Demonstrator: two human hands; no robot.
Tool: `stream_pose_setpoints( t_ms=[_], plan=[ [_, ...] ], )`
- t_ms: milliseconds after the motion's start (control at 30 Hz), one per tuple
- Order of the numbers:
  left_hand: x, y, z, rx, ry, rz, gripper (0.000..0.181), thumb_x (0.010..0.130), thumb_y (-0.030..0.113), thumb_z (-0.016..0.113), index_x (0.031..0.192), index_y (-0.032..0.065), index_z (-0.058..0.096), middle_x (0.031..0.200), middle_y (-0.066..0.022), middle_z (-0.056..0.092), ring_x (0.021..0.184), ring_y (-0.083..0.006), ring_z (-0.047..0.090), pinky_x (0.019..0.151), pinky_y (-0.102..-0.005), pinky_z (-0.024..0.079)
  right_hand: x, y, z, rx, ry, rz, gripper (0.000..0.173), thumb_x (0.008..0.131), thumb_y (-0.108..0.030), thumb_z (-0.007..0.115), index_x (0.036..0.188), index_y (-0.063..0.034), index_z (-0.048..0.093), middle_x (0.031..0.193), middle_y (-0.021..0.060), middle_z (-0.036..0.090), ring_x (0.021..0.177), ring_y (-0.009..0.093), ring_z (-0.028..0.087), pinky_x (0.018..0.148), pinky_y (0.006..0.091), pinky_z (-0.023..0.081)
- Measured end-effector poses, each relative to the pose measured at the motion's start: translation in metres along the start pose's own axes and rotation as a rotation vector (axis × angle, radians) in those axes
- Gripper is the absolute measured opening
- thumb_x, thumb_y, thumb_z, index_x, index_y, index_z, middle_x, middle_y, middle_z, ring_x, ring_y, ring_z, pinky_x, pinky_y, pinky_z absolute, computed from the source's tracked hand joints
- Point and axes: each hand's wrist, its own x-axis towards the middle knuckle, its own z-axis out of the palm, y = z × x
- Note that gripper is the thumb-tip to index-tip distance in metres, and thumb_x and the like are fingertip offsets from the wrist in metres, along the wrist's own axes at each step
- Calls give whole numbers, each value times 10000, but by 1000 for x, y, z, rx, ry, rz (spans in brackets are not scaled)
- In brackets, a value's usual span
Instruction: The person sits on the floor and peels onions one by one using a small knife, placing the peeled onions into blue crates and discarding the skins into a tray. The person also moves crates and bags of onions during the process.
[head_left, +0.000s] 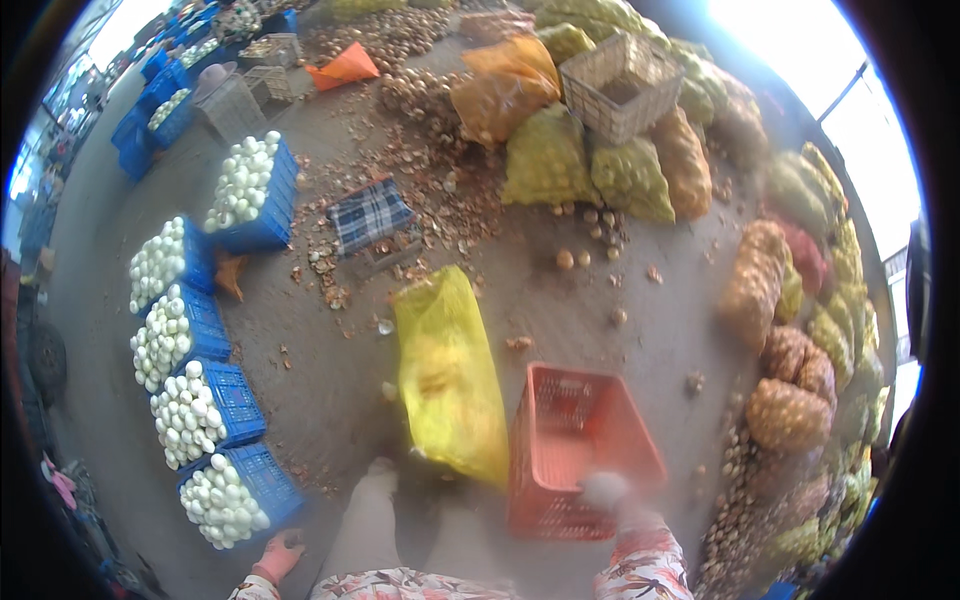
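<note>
My right hand (604, 491), in a pale glove and blurred, is closed over the near rim of a red plastic crate (525, 457). The crate's visible floor is bare. My left hand (280, 556) hangs low at the left, fingers loosely curled and apart, with nothing in it. It is nearest to a blue plastic crate (271, 487) heaped with peeled white onions (221, 504). Before my feet lies a yellow mesh sack (450, 375), its upper end flattened and its contents unclear. The sack lies close along the red crate's left side.
More blue crates (236, 397) of peeled onions line the left. A low stool with a plaid cushion (371, 214) stands ahead among onion skins (442, 202). Full mesh sacks (547, 161) and a beige crate (619, 112) stand beyond. Stacked onion sacks (787, 416) and loose onions (731, 480) border the right.
</note>
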Motion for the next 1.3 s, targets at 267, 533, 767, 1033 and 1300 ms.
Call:
stream_pose_setpoints(
  t_ms=[267,533,767,1033,1300],
  plan=[
    [50,-48,-59,-87,15,-136,493,851,299,735,1260,32,669,1181,-238,709,1158,-402,648,999,-427,507,-96,-55,-98,517,-34,345,510,733,-477,859,993,-45,789,779,91,741,704,214,699,677,346,544],
    [133,-112,-163,-382,50,-213,321,909,208,677,1184,43,673,1018,-134,709,925,-270,665,830,-387,522,-133,-167,-220,741,617,334,174,853,-173,767,808,-15,709,600,53,631,470,156,580,444,328,459],
    [192,-34,-241,-671,91,-351,215,945,179,654,1136,79,661,833,1,621,639,-99,546,539,-265,446,-107,-199,-293,1084,729,471,220,910,-218,757,851,-26,668,637,43,619,487,156,585,454,319,489],
    [246,203,-208,177,117,517,769,769,298,830,1423,44,514,1389,-164,550,1300,-366,518,1112,-429,413,-113,-284,-363,1027,694,236,113,860,-118,762,898,-22,716,672,0,651,569,90,578,539,269,462],
    [335,400,-76,399,-306,883,579,916,165,597,1486,140,494,1362,-231,613,1206,-339,641,1008,-434,505,-191,-317,-384,436,652,202,338,677,-102,829,997,-13,769,812,67,774,756,101,715,696,315,571]
  ],
)
